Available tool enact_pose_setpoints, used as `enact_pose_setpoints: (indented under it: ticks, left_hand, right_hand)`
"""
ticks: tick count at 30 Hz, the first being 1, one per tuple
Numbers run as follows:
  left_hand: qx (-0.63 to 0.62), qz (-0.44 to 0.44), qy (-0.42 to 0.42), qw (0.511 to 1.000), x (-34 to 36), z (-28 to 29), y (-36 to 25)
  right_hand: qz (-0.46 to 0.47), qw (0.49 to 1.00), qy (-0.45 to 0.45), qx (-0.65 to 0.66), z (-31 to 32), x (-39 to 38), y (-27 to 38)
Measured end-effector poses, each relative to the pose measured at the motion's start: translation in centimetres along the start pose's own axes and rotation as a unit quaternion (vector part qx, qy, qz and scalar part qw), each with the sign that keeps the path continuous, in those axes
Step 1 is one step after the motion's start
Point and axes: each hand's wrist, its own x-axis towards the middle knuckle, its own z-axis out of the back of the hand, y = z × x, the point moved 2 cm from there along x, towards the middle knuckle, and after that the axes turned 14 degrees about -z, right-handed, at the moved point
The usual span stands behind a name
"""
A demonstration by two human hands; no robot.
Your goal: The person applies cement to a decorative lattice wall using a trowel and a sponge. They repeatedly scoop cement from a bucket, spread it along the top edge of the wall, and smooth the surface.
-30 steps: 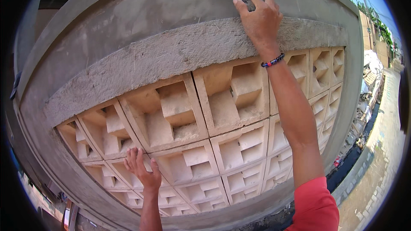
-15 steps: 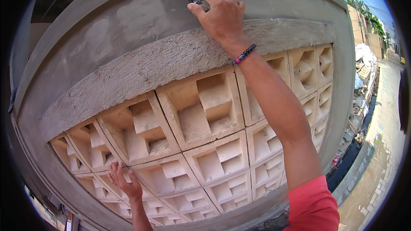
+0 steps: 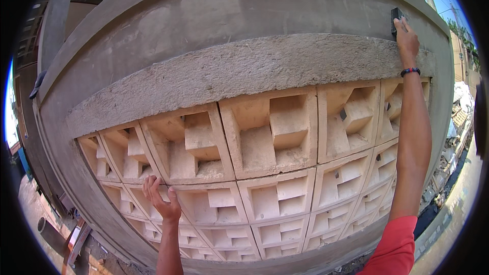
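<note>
At the upper right, my right hand (image 3: 407, 39) is closed on a dark rectangular rubbing block (image 3: 395, 22), pressed to the smooth grey plaster band (image 3: 295, 7). Seen edge-on, the block stands upright, its working face toward the wall. Its exact material is hard to make out. Lower left, my left hand (image 3: 164, 202) rests on the rim of a cream ventilation block (image 3: 186, 145), fingers and thumb apart, holding nothing loose. A rough concrete strip (image 3: 244, 66) runs between the plaster band and the patterned blocks.
A raised plaster moulding (image 3: 127, 7) curves along the top and left of the wall. On the right lie rubble and pale sacks (image 3: 461, 104) beside a dark drainage ditch (image 3: 433, 214) and a paved lane (image 3: 458, 224). A pipe (image 3: 49, 230) lies at lower left.
My right hand has carried the dark block rightward along the plaster band, toward its right end. The view has shifted left; my left hand keeps its place on the ventilation blocks.
</note>
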Motion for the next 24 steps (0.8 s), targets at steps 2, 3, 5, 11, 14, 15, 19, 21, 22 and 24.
enact_pose_setpoints:
  ticks: [2, 3, 5, 11, 14, 15, 19, 21, 22, 24]
  left_hand:
    - [-0.015, -0.003, -0.010, 1.000, 0.1, -1.5, -0.1]
    - [-0.008, -0.003, -0.011, 1.000, -0.1, -1.1, 0.0]
    - [0.001, -0.006, -0.008, 1.000, 0.4, -0.5, -0.3]
    - [-0.011, -0.015, 0.004, 1.000, 0.2, 0.2, 1.2]
    - [-0.035, -0.028, 0.017, 0.999, 0.4, 0.8, 2.0]
    - [-0.044, -0.032, 0.027, 0.998, 0.4, 1.1, 2.3]
    - [-0.088, -0.062, 0.061, 0.992, 0.3, 1.6, 3.2]
    - [-0.098, -0.075, 0.083, 0.989, -0.1, 2.0, 3.7]
    - [-0.105, -0.075, 0.093, 0.987, 0.0, 2.5, 3.8]
    - [-0.131, -0.080, 0.115, 0.981, 0.5, 3.0, 3.7]
  right_hand:
    - [0.037, 0.999, 0.007, 0.007, 1.6, -2.0, 2.6]
    - [0.067, 0.997, 0.017, 0.023, 0.4, -4.1, 4.2]
    - [0.122, 0.991, 0.015, 0.044, -0.4, -7.7, 7.2]
    - [0.251, 0.964, -0.019, 0.081, -0.4, -24.1, 18.7]
    - [0.256, 0.962, -0.005, 0.091, 0.7, -31.6, 24.3]
    - [0.258, 0.961, 0.000, 0.097, 0.9, -33.7, 25.8]
    - [0.271, 0.956, -0.009, 0.109, 1.0, -38.7, 29.8]
    - [0.281, 0.951, -0.017, 0.125, 0.3, -40.7, 31.5]
    - [0.286, 0.948, -0.018, 0.137, 0.1, -41.8, 32.6]
    - [0.289, 0.947, -0.014, 0.137, 0.6, -44.0, 34.1]
